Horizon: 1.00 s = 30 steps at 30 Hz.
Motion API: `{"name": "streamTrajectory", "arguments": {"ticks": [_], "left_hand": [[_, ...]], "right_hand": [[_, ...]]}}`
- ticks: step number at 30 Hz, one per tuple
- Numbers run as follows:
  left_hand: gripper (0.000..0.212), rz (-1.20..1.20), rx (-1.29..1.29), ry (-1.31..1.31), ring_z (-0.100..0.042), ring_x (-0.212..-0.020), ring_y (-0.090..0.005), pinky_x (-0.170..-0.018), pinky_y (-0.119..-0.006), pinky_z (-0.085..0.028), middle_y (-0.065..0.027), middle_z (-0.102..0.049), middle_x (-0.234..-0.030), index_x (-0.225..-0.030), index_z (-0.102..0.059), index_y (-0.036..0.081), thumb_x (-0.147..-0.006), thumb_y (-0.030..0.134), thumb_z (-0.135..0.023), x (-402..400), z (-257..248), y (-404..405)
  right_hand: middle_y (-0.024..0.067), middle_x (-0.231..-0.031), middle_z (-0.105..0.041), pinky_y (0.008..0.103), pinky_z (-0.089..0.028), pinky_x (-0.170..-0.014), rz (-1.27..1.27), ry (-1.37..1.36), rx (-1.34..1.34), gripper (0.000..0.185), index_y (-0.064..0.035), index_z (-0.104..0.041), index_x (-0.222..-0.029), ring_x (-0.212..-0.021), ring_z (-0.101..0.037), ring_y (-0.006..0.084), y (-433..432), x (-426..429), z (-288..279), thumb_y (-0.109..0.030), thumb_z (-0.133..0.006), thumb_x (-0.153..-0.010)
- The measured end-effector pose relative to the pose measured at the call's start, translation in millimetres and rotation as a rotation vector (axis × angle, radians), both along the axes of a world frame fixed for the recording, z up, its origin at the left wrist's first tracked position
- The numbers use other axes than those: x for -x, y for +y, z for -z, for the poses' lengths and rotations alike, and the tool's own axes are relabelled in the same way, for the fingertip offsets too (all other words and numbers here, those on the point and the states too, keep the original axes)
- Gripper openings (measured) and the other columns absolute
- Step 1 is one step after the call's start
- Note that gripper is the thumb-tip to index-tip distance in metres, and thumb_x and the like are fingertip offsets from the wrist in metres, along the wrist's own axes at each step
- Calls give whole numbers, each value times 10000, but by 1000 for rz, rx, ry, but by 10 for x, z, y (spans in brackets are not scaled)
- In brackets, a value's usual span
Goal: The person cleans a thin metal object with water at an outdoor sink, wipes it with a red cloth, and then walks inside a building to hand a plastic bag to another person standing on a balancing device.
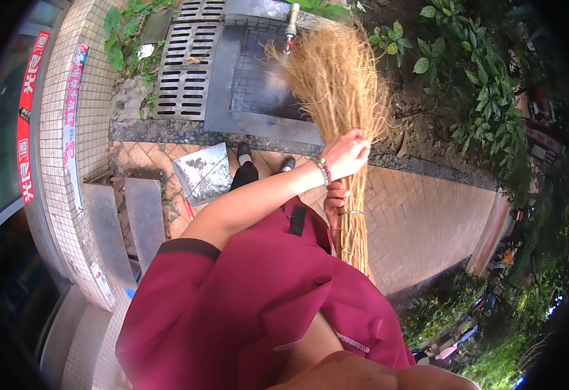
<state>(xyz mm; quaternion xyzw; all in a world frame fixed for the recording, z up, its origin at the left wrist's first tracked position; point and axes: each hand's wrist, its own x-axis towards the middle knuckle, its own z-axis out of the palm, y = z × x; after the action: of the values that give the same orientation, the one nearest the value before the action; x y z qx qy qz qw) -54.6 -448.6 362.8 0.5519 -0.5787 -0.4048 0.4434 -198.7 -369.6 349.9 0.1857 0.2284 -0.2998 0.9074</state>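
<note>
A straw broom (343, 83) is upright in the picture, its frayed bristles spread at the top and its bundled stalk handle running down past my maroon shirt. A metal ring binds the handle. My left hand (346, 153), with beaded bracelets at the wrist, is closed around the broom where the bristles narrow. Just below it, my right hand (335, 197) holds the handle from the left side, with its fingers partly showing; the right arm is mostly hidden by the shirt. Beside the bristles, a tap (291, 29) with a red part sticks out over a sunken basin (265, 73).
Slotted metal drain covers (184, 63) lie left of the basin. A square metal-like slab (204, 173) rests near my feet on brick paving (421, 219). Two grey slabs (145, 219) lie by a tiled wall (62, 146). Leafy plants (484, 87) grow at the right.
</note>
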Motion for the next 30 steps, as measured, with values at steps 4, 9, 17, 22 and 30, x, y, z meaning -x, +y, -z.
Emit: {"name": "streamTrajectory", "arguments": {"ticks": [4, 9, 17, 22, 30], "left_hand": [[138, 79, -227, -250, -557, -720, -320, -604, -397, -448, -129, -566, -813, -774, -558, 69, -734, 180, -485, -105, 652, 374], [172, -99, -133, 74, -583, -701, -277, -623, -342, -457, -110, -601, -818, -889, -587, 117, -766, 206, -504, -45, 1149, 722], [199, -86, -18, -42, -570, -804, -265, -698, -323, -447, -97, -573, -944, -934, -545, 73, -786, 188, -478, 598, 506, 789], [170, -105, 0, -54, -566, -810, -260, -696, -305, -443, -107, -569, -922, -907, -549, 54, -778, 148, -489, 825, 46, 834], [204, -195, 216, -2, -574, -735, -198, -604, -258, -445, -96, -569, -970, -973, -556, 77, -780, 124, -509, 1167, -441, 909]], "right_hand": [[166, -816, -523, 307, -473, -639, -19, -102, -209, 490, -17, -469, -1060, -764, -533, 269, 424, 30, 755, -430, -434, -798], [182, -837, -508, 320, -472, -614, -25, -43, -177, 454, -23, -479, -1027, -728, -515, 273, 255, 4, 627, -415, -458, -799], [178, -857, -512, 340, -467, -550, -146, 116, 103, 584, -33, -444, -1104, -709, -524, 270, 289, 788, 295, -515, -427, -774], [215, -843, -525, 385, -490, -496, -116, 188, 236, 563, -26, -442, -1095, -655, -540, 296, 350, 994, -21, -504, -360, -808], [180, -775, -571, 347, -498, -439, -212, 446, 518, 513, -11, -462, -1050, -562, -582, 276, 285, 1457, -711, -462, -373, -823]]}}
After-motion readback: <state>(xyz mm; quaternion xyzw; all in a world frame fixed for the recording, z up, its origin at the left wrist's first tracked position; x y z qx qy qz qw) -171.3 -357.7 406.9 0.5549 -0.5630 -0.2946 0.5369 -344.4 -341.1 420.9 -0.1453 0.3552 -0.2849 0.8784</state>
